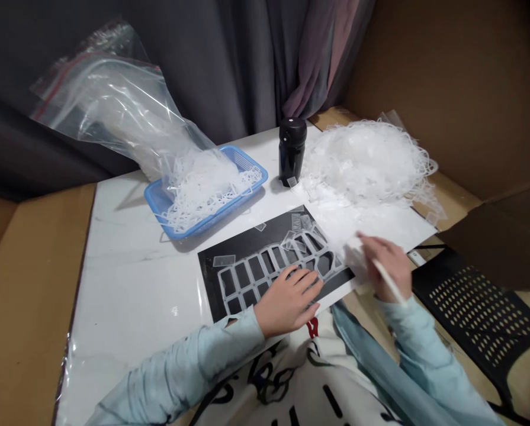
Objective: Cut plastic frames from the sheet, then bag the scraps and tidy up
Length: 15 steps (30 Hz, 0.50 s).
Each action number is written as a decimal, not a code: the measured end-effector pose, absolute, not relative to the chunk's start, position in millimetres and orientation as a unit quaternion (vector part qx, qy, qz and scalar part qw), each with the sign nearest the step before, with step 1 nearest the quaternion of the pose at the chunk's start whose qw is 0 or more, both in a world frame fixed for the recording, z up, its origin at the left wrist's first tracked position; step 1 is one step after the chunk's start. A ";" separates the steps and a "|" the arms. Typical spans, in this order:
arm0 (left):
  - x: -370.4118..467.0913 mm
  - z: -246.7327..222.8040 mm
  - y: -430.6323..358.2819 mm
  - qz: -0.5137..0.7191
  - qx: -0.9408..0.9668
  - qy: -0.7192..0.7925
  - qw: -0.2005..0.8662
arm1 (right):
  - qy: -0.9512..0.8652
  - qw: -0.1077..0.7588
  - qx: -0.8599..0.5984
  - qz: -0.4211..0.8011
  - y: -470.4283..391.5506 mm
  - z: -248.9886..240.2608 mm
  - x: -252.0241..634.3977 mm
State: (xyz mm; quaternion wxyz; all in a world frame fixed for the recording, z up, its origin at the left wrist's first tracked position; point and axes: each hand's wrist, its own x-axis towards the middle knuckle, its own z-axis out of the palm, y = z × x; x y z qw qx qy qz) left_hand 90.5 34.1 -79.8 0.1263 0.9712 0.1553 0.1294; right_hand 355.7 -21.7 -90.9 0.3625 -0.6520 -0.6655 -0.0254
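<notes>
Left hand (289,299) presses flat, fingers spread, on the clear plastic grid sheet (269,269) mid-frame, while right hand (386,266) pinches a thin white stick (389,283).

Basket (158,204) left of jar (292,151); shred heap (366,160) right; gridded sheet (265,266) in front

A translucent plastic grid sheet (269,266), with rows of rectangular openings, lies flat on a black mat (229,260) near the front edge of the desk. A thin white stick (386,278) stands tilted above the front right corner of the desk.
</notes>
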 end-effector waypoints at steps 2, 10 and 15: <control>90.2 -79.5 34.7 0.131 0.971 0.156 0.126 | -0.576 0.394 -0.708 -0.111 -15.7 -83.8 370.9; 100.7 -66.8 36.1 0.134 0.975 0.143 0.101 | -0.648 0.406 -0.621 0.171 -20.4 -62.4 362.2; 113.6 -72.1 37.0 0.138 0.978 0.126 0.094 | -0.647 0.363 -0.588 0.323 -28.9 -68.5 350.4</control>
